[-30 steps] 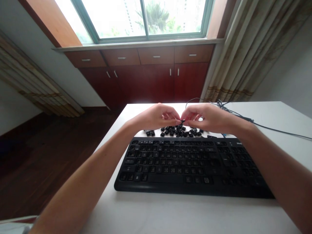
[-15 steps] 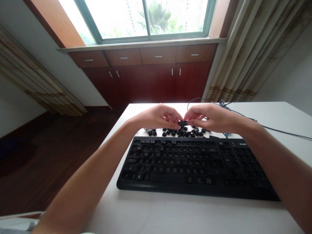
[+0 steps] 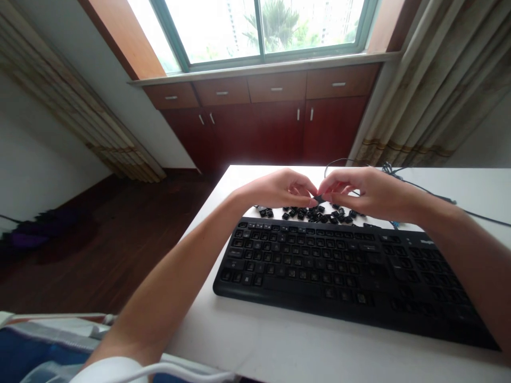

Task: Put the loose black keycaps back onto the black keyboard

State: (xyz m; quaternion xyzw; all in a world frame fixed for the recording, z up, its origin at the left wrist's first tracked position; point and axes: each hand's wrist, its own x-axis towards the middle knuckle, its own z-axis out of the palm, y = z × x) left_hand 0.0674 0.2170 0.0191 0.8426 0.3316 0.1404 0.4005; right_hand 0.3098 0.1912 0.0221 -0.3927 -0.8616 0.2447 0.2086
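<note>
My left hand (image 3: 290, 189) and my right hand (image 3: 364, 190) meet above the far side of a black keyboard (image 3: 303, 260). Between their fingertips they pinch one small black keycap (image 3: 319, 199), partly covered by the fingers. Below and behind the hands, a pile of loose black keycaps (image 3: 315, 215) lies scattered on the white table. Many key positions on the keyboard show bare sockets, while some keys, such as the long space bar (image 3: 293, 285), are in place. My right forearm covers part of the keyboard's right end.
The white table (image 3: 255, 330) carries all of this. A dark cable (image 3: 427, 189) runs along its far right side. Something small and blue (image 3: 395, 224) lies beside my right wrist. Beyond stand red-brown cabinets (image 3: 275, 130) under a window. A blue and white item (image 3: 43, 348) is at lower left.
The camera view has turned left, so everything sits further right in the picture. Both hands keep their pinch on the keycap, which appears at a different tilt.
</note>
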